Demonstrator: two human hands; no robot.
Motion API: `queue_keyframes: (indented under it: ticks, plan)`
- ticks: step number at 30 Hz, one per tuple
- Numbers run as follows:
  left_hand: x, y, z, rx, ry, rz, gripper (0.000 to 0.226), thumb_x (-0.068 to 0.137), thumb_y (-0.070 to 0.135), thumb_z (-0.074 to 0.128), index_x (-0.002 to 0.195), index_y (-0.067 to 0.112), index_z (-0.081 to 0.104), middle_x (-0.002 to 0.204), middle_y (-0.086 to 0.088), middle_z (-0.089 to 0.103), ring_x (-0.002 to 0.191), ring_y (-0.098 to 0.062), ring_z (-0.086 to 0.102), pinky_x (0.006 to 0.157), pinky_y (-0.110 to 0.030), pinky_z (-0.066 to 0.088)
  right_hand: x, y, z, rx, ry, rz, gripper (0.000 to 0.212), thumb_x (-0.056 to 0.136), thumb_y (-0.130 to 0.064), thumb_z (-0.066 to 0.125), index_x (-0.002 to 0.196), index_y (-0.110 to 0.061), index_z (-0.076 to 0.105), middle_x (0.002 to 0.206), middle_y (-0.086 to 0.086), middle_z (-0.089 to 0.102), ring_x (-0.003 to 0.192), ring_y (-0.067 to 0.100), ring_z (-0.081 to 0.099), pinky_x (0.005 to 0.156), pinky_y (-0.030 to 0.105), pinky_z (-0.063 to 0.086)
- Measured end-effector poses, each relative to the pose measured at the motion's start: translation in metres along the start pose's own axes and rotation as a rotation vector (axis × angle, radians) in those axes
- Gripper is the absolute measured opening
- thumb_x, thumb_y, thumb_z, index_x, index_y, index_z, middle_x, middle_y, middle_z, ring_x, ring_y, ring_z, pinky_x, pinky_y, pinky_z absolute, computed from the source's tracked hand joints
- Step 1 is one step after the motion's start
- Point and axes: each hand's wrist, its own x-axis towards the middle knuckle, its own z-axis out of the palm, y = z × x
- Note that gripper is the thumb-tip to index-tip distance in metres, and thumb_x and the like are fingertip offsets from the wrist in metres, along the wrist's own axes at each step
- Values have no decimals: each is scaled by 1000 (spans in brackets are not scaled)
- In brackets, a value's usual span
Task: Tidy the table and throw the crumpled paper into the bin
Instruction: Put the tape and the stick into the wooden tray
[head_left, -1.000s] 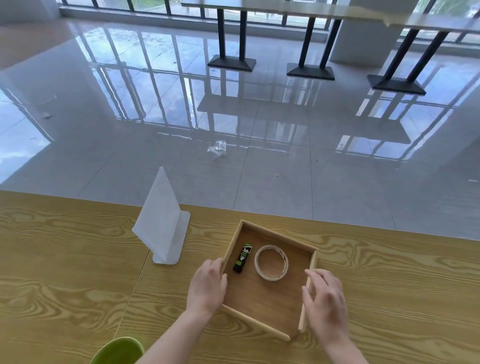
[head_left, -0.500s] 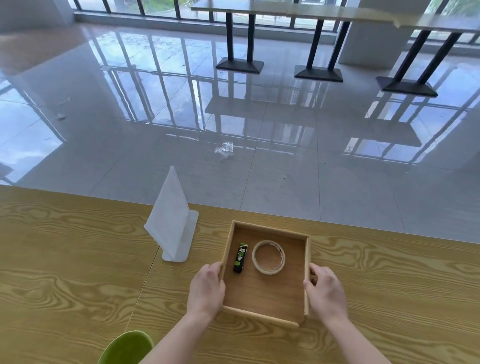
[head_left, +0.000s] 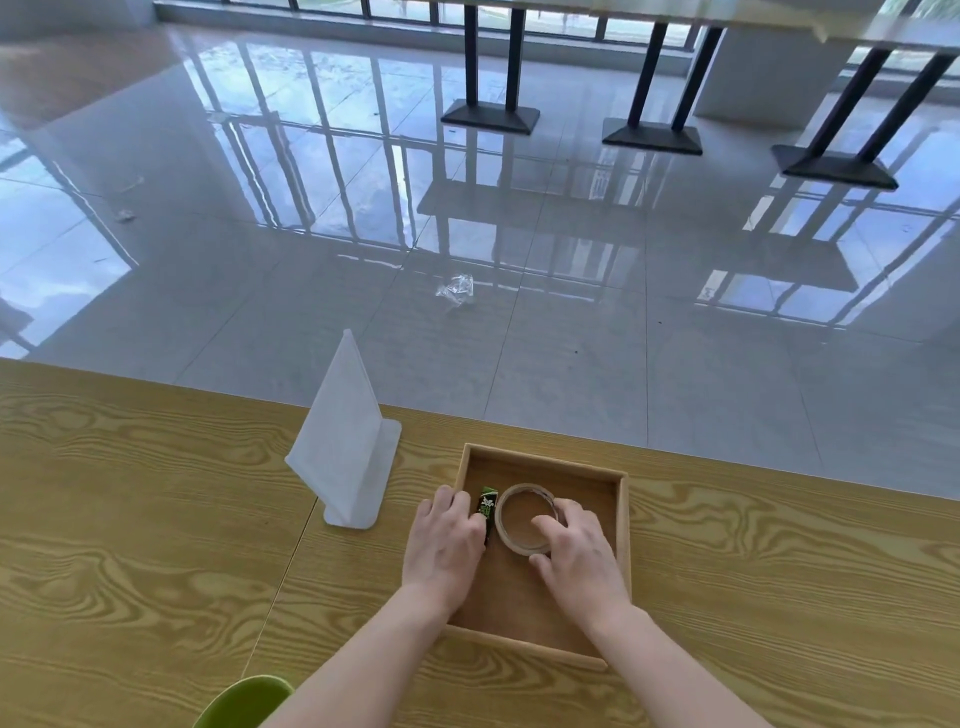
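Two hands work inside the wooden tray at lower centre: the right hand grips the clear tape roll, one digit inside its ring; the left hand covers the near end of the green-black packet, grip indeterminate. Packet lies just left of the roll, long axis toward frame top. No crumpled paper shows on the table.

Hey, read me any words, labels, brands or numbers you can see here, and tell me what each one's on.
Nothing here reads clearly enough to quote.
The small black and green item in the wooden tray: white print on its label, too blurred to read, partly covered by the left hand.
The white sign stand: blank on the side that shows.
The tape roll: no print visible.
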Motion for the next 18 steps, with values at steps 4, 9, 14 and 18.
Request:
queue_keyframes:
  ticks: [4,9,14,18]
  plan:
    - [4,-4,4,-34,35,6,16,94,26,57,101,17,68,104,-3,59,108,-26,46,88,-38,42,2,0,4,23,31,-23,34,85,-21,72,118,-21,63,141,7,46,127,23,42,106,30,40]
    - [2,-3,3,-37,37,-6,6,81,13,73,84,16,70,89,-4,59,87,-26,52,72,-36,49,-2,4,6,49,4,-43,37,85,-20,73,120,-22,63,148,5,41,136,20,36,111,29,34]
    - [13,-2,4,-26,68,-18,11,88,7,63,89,15,70,90,-4,58,87,-24,49,70,-34,46,7,0,6,21,36,-30,24,87,-17,71,110,-17,66,146,8,45,134,22,39,109,27,37]
    - [21,-1,4,-51,39,-44,17,96,6,50,100,13,65,98,-6,56,86,-23,52,69,-32,48,16,-7,5,24,56,7,21,89,-20,67,111,-17,66,148,5,44,129,20,41,106,26,40]
